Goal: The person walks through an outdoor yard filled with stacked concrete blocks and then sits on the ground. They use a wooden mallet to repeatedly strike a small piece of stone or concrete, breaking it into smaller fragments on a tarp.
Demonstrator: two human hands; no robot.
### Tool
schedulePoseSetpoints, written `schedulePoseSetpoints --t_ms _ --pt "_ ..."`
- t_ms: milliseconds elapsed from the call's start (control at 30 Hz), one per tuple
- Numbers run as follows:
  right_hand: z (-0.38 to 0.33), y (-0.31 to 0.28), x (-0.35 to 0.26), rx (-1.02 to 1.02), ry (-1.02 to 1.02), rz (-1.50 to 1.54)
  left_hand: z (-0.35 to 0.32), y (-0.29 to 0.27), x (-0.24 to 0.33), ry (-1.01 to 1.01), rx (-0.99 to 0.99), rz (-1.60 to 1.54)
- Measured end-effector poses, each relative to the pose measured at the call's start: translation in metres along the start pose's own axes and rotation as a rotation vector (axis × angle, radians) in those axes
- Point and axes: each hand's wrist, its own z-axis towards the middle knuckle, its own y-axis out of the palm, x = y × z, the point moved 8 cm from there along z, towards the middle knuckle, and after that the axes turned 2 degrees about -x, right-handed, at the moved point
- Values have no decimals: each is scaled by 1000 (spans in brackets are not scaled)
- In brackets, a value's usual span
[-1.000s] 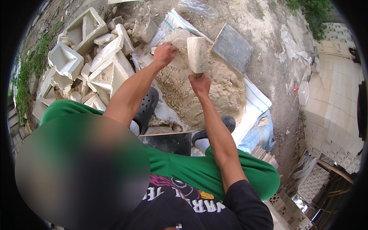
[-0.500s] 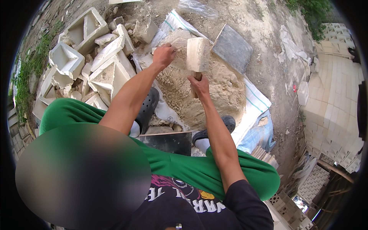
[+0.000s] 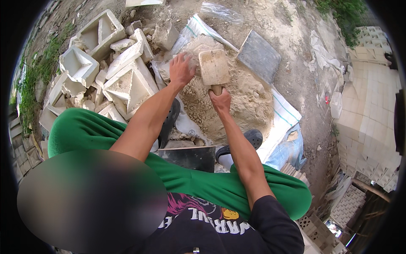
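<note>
The right hand (image 3: 220, 100) has its fingers wrapped around the short wooden handle of a mallet (image 3: 214, 67), whose blocky, worn wooden head, dusted pale, is over a heap (image 3: 251, 101) of cream-coloured powder and crumbs. The left hand (image 3: 182, 71) is at the heap's left edge, just beside the mallet head, fingers bent and slightly blurred; whether they grip anything cannot be told.

Large pale lettering runs upside down across the dark cotton shirt (image 3: 270, 224), beside pink and yellow printed figures. A small round mark on the white woven sack (image 3: 285, 111) under the heap is too tiny to read; teal stripes line the sack's edges.

A flat, square grey slab (image 3: 259, 57) lies at the heap's upper right, and a smooth black slab (image 3: 190, 158) between the feet, which wear dark rubber clogs (image 3: 254, 138) with round holes. At left, chalky hollow blocks (image 3: 131, 86) lie piled, chipped and angular, some with slanted inner walls.
</note>
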Motion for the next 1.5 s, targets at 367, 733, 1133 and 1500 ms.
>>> schedulePoseSetpoints --t_ms 367,733,1133,1500 --pt "5 6 -10 40 34 22 5 8 -9 -87 -256 -12" --pt "12 1 -31 92 -85 47 -19 -6 1 114 -89 3" --pt "38 22 2 -217 123 -95 15 13 20 -14 -524 43" --pt "20 -45 -41 -201 210 106 57 -48 47 170 -658 397"
